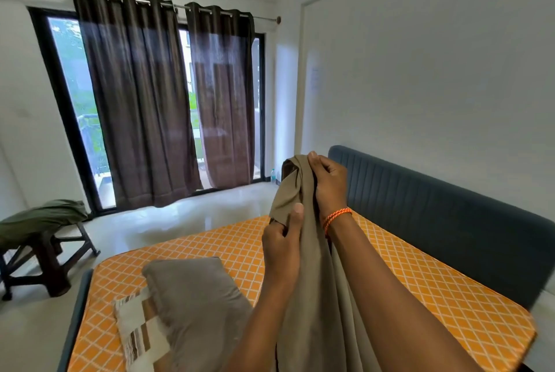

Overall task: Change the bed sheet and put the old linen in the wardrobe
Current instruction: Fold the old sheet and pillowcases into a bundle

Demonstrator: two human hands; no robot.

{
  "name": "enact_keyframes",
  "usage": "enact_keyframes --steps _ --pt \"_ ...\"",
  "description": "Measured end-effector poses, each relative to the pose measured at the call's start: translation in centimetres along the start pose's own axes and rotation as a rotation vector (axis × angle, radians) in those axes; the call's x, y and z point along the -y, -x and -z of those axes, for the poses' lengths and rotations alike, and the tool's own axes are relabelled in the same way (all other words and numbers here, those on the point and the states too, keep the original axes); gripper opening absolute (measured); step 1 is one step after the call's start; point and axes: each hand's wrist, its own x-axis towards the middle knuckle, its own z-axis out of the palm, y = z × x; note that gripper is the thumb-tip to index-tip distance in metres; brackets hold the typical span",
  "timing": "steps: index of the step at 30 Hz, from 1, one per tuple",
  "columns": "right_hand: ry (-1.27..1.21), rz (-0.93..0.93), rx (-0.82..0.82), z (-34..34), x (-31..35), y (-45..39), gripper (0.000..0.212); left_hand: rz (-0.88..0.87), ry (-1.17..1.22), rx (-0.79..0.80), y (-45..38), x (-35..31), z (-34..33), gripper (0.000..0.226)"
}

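A bedroom is seen from head height, looking down over a bed. A taupe sheet (pixel 312 266) is held up in front of the viewer, just right of centre, hanging in long folds toward 6 o'clock and out of the frame. Its top edge is gripped by the right hand (pixel 329 181), fingers curled round the bunched cloth, an orange thread band at the wrist. Just below, toward 7 o'clock, a fold is pinched by the left hand (pixel 282 239), thumb pressed on the cloth. Beneath lies a bare mattress (pixel 450 305) in orange with a white lattice, a dark headboard (pixel 450 221) along its 3 o'clock side. Two pillows (pixel 186 305) rest on the mattress at 7 o'clock. At 9 o'clock a green cloth (pixel 39 218) is draped over a stool (pixel 51 263); whether it is the old linen cannot be told. Brown curtains (pixel 141 95) hang at 11 o'clock. No wardrobe is in view. The step in hand is judged to be finding the sheet's edge or corner before spreading. Next, the sheet would need to be opened out and thrown across the mattress, with the pillows likely lifted clear first.
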Motion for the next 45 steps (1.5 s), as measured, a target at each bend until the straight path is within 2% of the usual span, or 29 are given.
enact_keyframes --steps 2,4,8,10,14,18,20,23,26,29,34,38,41,45 --pt "0.041 -0.017 0.015 0.4 -0.7 0.6 0.051 0.032 0.014 -0.121 -0.1 0.5 0.3 0.057" --pt "0.088 -0.036 0.021 0.9 -1.0 1.3 0.053 0.010 0.001 -0.177 -0.2 1.1 0.9 0.058" --pt "0.126 -0.100 -0.003 2.2 -1.5 2.1 0.037 -0.152 -0.211 -0.246 0.2 1.5 2.9 0.053" --pt "0.139 -0.130 -0.019 2.6 -1.8 2.4 0.032 -0.224 -0.216 -0.256 0.1 1.4 3.5 0.047" --pt "0.123 -0.163 -0.030 2.7 -2.4 3.0 0.039 -0.292 -0.131 -0.119 -0.2 1.4 4.0 0.025" --pt "0.111 -0.201 -0.029 2.6 -2.7 3.7 0.033 -0.266 -0.041 0.059 -0.3 0.9 4.9 0.025" --pt "0.103 -0.202 -0.014 2.7 -2.8 3.9 0.032 -0.243 -0.027 0.082 -0.3 0.8 5.3 0.033" --pt "0.112 -0.214 0.039 3.0 -3.3 4.0 0.032 -0.186 -0.083 -0.073 -0.8 1.1 5.4 0.036" --pt "0.261 -0.215 0.168 3.6 -4.9 4.1 0.039 -0.181 -0.194 -0.220 -1.9 1.7 5.7 0.037" --pt "0.372 -0.279 0.241 4.9 -6.4 4.3 0.025 -0.156 -0.301 -0.320 -3.0 1.9 6.8 0.033" --pt "0.559 -0.198 0.092 6.3 -7.0 5.2 0.027 -0.183 -0.597 -0.396 -3.8 2.2 8.3 0.034" --pt "0.560 -0.163 0.062 6.0 -8.1 6.2 0.035 -0.111 -0.764 -0.340 -3.9 2.5 8.2 0.030" --pt "0.544 -0.173 -0.008 5.3 -8.6 7.1 0.018 -0.078 -0.806 -0.232 -4.1 2.8 8.2 0.007" --pt "0.487 -0.214 -0.096 4.9 -9.0 8.7 0.013 -0.042 -0.683 -0.176 -4.1 4.4 7.8 0.022"
